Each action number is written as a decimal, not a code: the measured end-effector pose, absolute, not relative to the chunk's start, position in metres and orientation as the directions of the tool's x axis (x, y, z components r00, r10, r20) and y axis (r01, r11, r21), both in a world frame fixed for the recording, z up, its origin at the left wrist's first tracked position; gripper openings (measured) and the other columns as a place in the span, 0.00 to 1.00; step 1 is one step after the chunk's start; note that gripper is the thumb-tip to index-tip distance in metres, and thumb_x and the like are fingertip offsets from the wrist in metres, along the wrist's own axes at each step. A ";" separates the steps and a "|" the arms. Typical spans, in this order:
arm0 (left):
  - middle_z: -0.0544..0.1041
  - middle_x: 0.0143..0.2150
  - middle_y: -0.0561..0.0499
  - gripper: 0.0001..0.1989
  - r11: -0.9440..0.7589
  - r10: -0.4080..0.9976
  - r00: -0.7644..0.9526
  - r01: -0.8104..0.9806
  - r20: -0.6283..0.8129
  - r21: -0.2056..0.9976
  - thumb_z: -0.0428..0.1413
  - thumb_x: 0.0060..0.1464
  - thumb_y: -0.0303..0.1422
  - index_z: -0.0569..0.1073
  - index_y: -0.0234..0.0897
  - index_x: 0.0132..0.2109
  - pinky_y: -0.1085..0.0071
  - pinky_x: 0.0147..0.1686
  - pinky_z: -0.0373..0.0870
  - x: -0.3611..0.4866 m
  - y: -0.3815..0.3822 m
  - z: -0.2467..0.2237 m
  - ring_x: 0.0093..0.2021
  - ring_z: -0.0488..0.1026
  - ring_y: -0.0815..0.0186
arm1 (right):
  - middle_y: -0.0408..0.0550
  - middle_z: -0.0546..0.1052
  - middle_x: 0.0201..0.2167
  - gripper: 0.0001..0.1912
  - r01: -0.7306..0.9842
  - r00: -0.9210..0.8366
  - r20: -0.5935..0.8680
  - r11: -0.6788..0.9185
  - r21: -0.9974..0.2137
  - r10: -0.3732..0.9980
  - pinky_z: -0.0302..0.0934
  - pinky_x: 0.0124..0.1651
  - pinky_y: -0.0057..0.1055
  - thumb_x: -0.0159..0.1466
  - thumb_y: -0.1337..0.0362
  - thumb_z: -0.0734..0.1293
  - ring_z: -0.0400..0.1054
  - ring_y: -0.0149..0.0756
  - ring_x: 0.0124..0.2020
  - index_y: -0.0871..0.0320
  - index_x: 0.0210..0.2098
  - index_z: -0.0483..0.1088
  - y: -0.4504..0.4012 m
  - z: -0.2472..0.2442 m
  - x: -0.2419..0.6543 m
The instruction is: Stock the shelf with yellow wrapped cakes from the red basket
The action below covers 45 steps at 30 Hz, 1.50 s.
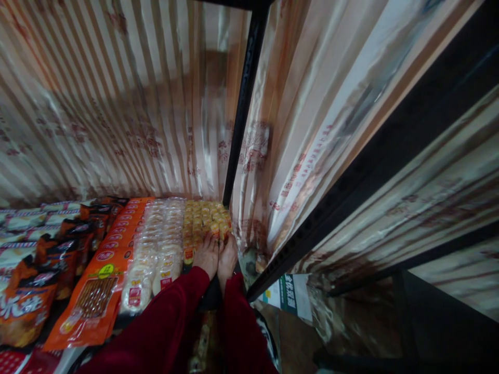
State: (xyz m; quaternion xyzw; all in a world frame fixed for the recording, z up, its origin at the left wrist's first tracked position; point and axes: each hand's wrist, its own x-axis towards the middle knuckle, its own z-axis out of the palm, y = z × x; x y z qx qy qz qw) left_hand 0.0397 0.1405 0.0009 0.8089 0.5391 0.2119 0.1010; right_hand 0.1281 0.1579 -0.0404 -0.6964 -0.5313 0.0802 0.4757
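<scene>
Both of my hands reach to the right end of a shelf display, dark red sleeves behind them. My left hand and my right hand sit side by side, fingers curled in over small yellow packets at the near side of a block of such packets. Their fingertips are partly hidden by the packets and the dim light. Just left of the left hand stand rows of clear-wrapped round white cakes. Beyond those lie overlapping long orange snack bags with a clear window.
Orange and black snack bags and white packs fill the far left. A black metal post rises behind the packets; a thick black rail slants across the right. Printed pleated plastic sheeting lines the back. A white-and-green package lies below right.
</scene>
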 end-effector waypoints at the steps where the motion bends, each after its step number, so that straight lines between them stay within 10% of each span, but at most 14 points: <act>1: 0.69 0.57 0.39 0.21 -0.398 0.916 0.326 0.823 0.235 0.406 0.43 0.52 0.21 0.71 0.35 0.50 0.53 0.60 0.54 0.040 0.140 0.001 0.65 0.54 0.55 | 0.61 0.70 0.50 0.22 0.664 0.411 0.408 0.039 -0.747 0.815 0.58 0.53 0.38 0.62 0.65 0.53 0.63 0.42 0.52 0.65 0.52 0.64 0.158 -0.042 0.129; 45: 0.66 0.59 0.37 0.21 -0.404 0.914 0.330 0.783 0.235 0.473 0.43 0.52 0.21 0.72 0.31 0.50 0.58 0.62 0.53 0.038 0.153 -0.009 0.65 0.55 0.55 | 0.61 0.67 0.54 0.23 0.623 0.452 0.411 0.049 -0.781 0.792 0.57 0.56 0.38 0.64 0.63 0.51 0.60 0.41 0.56 0.65 0.52 0.66 0.157 -0.053 0.126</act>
